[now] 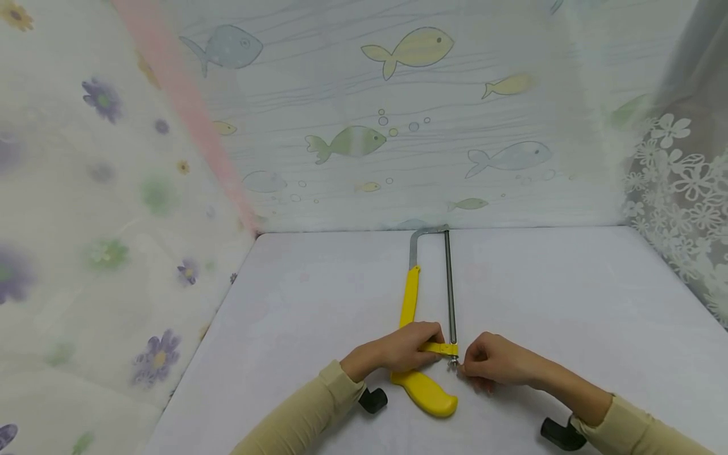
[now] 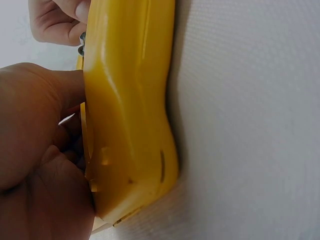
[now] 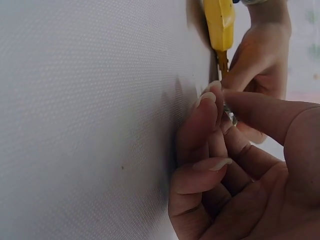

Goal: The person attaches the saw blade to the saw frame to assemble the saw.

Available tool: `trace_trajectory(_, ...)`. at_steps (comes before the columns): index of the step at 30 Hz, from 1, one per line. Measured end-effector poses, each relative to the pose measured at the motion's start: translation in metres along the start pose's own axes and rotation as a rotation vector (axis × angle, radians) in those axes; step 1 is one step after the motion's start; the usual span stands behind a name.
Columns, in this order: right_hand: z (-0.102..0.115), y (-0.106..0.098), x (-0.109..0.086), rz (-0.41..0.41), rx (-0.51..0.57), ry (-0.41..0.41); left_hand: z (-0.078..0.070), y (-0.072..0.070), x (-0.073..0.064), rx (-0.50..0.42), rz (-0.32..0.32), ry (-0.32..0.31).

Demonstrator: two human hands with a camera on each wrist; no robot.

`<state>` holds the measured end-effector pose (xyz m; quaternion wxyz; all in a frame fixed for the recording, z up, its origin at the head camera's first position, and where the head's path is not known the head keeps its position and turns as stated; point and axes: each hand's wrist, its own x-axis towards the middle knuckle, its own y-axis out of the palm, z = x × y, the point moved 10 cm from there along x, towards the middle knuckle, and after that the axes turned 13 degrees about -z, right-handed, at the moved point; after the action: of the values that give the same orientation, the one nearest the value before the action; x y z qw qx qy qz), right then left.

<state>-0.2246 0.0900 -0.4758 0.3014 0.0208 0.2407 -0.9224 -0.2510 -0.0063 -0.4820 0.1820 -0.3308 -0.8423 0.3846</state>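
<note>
A hacksaw (image 1: 426, 393) with a yellow handle and a grey metal bow lies on the white table, its far end near the back edge. Its dark blade (image 1: 450, 284) runs along the right side. My left hand (image 1: 406, 346) grips the yellow frame around the short arm that meets the blade's near end. At that end sits a small metal wing nut (image 1: 453, 364). My right hand (image 1: 503, 359) has thumb and fingertips at the wing nut, pinching it from the right. In the right wrist view, the fingers partly hide the nut.
The white table (image 1: 569, 284) extends to both sides of the saw. Behind it hangs a fish-patterned curtain (image 1: 341, 189), with a flowered cloth (image 1: 131, 265) on the left and lace (image 1: 694, 189) on the right. Black devices (image 1: 373, 400) sit at both wrists.
</note>
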Motion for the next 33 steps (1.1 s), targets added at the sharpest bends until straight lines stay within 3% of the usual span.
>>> trace_trajectory(16, -0.002, 0.006, 0.010, -0.019, -0.013, 0.048, 0.000, 0.000, 0.000, -0.015, 0.007, 0.002)
trace_trajectory(33, -0.002, -0.002, 0.004, -0.005, -0.005, 0.001, 0.002, 0.001, 0.001, 0.004, 0.004, -0.010)
